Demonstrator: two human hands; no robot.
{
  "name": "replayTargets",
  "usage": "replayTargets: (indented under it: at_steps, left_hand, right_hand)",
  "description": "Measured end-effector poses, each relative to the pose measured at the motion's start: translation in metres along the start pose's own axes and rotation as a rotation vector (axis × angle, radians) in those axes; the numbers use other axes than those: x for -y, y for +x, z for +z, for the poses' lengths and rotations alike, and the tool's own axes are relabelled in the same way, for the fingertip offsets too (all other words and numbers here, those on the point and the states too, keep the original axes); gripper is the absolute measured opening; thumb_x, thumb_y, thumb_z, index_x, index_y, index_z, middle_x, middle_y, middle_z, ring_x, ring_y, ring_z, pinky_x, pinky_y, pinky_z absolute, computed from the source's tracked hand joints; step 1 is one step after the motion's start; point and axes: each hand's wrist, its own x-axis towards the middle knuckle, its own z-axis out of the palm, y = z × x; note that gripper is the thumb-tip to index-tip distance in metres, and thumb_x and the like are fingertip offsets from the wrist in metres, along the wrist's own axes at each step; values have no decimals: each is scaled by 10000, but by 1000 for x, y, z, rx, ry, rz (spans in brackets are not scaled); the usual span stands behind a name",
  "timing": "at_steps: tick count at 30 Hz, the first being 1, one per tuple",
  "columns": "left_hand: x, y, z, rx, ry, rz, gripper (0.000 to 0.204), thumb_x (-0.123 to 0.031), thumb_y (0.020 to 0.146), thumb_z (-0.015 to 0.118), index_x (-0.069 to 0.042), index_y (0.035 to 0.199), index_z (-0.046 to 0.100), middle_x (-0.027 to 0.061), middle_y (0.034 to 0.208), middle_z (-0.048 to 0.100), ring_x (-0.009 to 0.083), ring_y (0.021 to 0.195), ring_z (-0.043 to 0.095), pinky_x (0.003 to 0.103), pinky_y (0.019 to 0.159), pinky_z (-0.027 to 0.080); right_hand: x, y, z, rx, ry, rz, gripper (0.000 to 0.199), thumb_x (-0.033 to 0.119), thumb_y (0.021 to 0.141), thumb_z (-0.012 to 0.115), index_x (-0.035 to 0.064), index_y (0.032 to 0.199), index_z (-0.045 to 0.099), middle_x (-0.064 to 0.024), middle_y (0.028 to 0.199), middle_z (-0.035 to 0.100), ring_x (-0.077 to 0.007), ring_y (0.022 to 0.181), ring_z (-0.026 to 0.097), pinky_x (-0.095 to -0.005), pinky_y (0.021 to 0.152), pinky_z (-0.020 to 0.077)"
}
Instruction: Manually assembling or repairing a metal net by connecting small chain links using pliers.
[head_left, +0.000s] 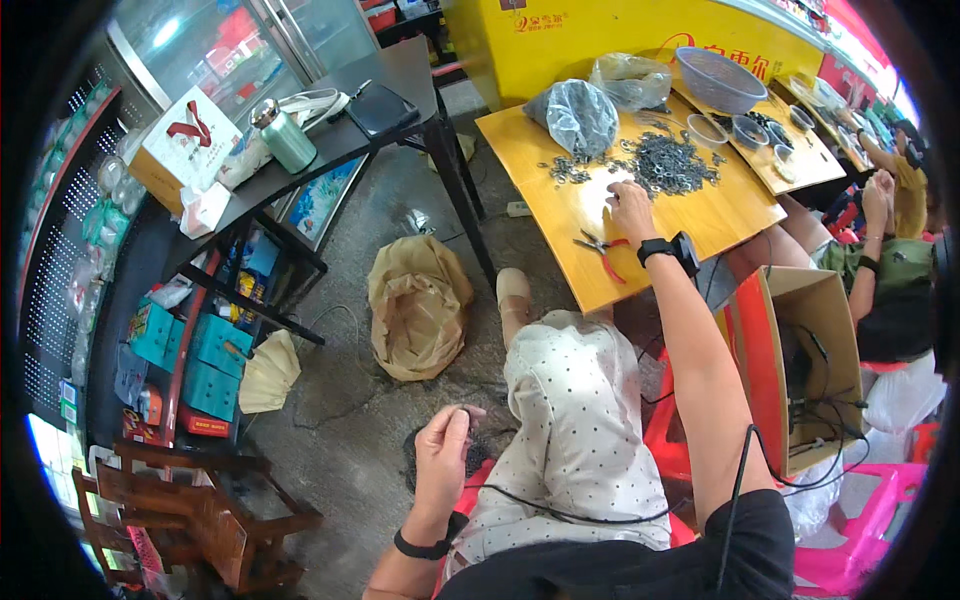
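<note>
My right hand (pixel 630 210) rests over the wooden table (pixel 545 240), its fingers bent down and drawn together at the near edge of a pile of small dark grey ring-like parts (pixel 668 165). What its fingertips hold, if anything, is too small to tell. Just nearer to me lie pliers (pixel 602 256) with red and dark handles. Beside my left thigh, away from the table, my left hand (pixel 443 462) is raised with thumb and fingers pinched. Any small item in that pinch cannot be made out.
Plastic bags (pixel 574 118) and a grey basket (pixel 720 80) stand behind the pile. An open carton (pixel 815 370) with cables is at my right, near other people's arms (pixel 868 225). A brown paper-like sack (pixel 420 308) stands on the floor by a dark table (pixel 350 140).
</note>
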Motion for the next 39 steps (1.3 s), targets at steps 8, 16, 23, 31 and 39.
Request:
replayTargets:
  at_steps: [8,16,23,31,39]
  left_hand:
    - [-2,6,13,-46,110,9,212,-147,984,507,-9,979,668,-35,818,577,19,686,429,188,617,360]
    - [-8,15,26,-32,342,151,217,-140,970,518,20,966,665,-23,806,580,48,710,471,202,614,370]
    - [-9,12,25,-88,628,493,132,-34,936,548,51,950,649,60,832,608,112,734,548,254,662,440]
    - [-9,-9,34,-151,763,671,90,-30,892,615,32,950,645,97,799,593,168,671,559,288,599,438]
    - [-9,-18,33,-151,782,755,93,-47,894,615,16,956,643,115,796,584,224,660,571,312,598,451]
  right_hand:
    - [-4,12,23,125,31,-12,53,4,724,599,-5,753,642,-219,807,619,-397,797,621,-453,732,506]
    - [18,5,-1,-35,192,5,159,31,774,640,26,933,658,-185,810,669,-324,744,657,-380,670,514]
    - [220,-101,-142,633,1273,235,290,10,837,648,16,1118,576,-28,814,662,-65,751,602,-210,685,481]
    - [263,-154,-171,681,1343,312,331,-37,834,649,22,1081,436,-35,792,629,-46,697,540,-205,606,435]
    - [261,-153,-174,791,1309,311,288,-26,836,664,11,1002,431,-66,784,629,-73,731,595,-223,609,471]
